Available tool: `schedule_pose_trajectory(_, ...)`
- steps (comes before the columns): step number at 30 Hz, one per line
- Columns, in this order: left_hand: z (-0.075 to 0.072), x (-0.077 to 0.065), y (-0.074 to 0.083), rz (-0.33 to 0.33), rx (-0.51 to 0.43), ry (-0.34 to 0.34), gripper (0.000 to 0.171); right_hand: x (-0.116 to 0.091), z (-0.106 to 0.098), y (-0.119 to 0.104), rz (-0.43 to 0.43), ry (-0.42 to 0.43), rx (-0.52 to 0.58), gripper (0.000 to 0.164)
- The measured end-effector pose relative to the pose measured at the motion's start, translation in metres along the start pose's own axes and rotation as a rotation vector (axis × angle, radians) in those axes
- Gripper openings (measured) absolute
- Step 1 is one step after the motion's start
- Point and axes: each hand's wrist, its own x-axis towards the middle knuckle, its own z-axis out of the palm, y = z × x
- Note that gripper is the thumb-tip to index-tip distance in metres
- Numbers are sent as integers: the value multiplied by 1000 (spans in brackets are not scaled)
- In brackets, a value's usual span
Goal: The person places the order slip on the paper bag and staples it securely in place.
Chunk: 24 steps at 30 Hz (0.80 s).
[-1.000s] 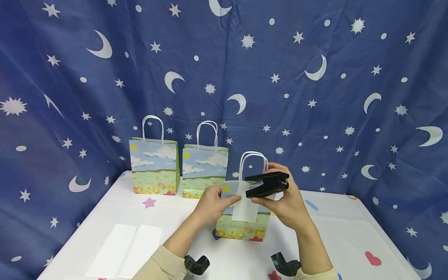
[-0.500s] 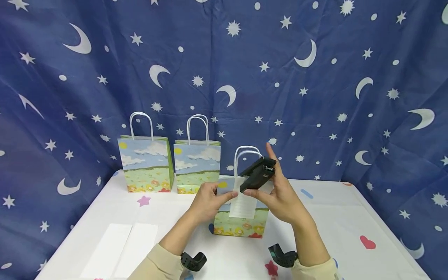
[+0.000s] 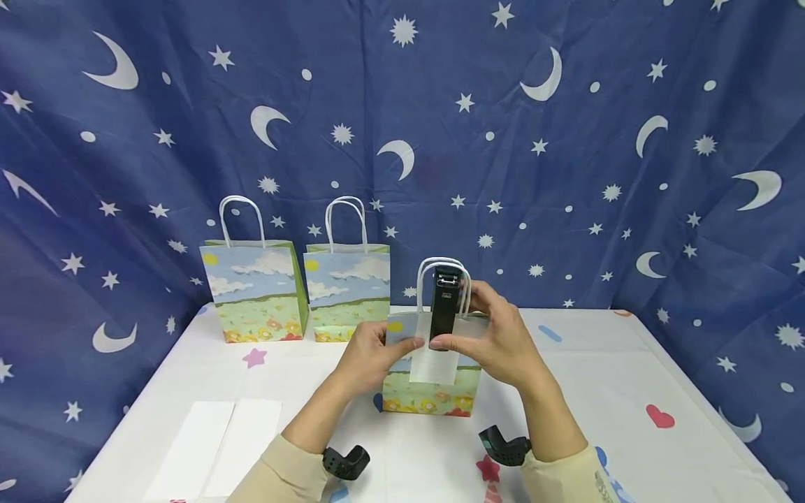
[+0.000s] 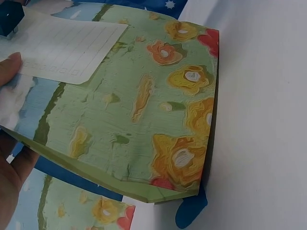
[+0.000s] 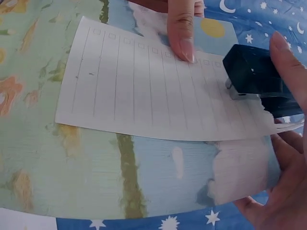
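A paper gift bag [image 3: 428, 402] with a painted sky, meadow and flowers stands in front of me, white handles up. A lined paper slip [image 5: 144, 91] with small boxes along one edge lies against its front. My left hand [image 3: 365, 358] pinches the bag's left side, its thumb pressing the slip. My right hand [image 3: 506, 349] grips a black stapler [image 3: 444, 307], which stands upright between the handles over the bag's top edge. In the right wrist view, the stapler's nose overlaps the slip's upper end. Some right fingers are behind the bag.
Two matching bags, one at the far left [image 3: 254, 293] and another [image 3: 348, 293] beside it, stand at the table's back. Two blank-looking white slips [image 3: 191, 447] lie at the front left. A patterned blue cloth [image 3: 566, 175] hangs behind the white table [image 3: 578, 391].
The right hand has swung the stapler from lying sideways to upright, bringing it down over the bag's top edge and slip. The left hand keeps its hold. The head view has shifted slightly.
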Motion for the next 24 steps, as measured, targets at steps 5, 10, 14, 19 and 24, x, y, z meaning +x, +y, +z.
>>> schedule_pose_trajectory(5,-1,0,0,19,3,-4,19,1,0,1,50,6,47,59)
schedule_pose_trajectory(10,0,-1,-1,13,-14,-11,20,1,0,3,52,15,91,59)
schedule_pose_trajectory(14,-1,-1,-1,22,-20,-14,25,2,1,3,34,23,125,57)
schedule_pose_trajectory(19,-2,0,-2,28,-24,-53,23,1,2,6,39,11,166,54)
schedule_pose_trajectory(24,-3,1,-2,54,-87,-104,25,2,3,8,32,23,175,53)
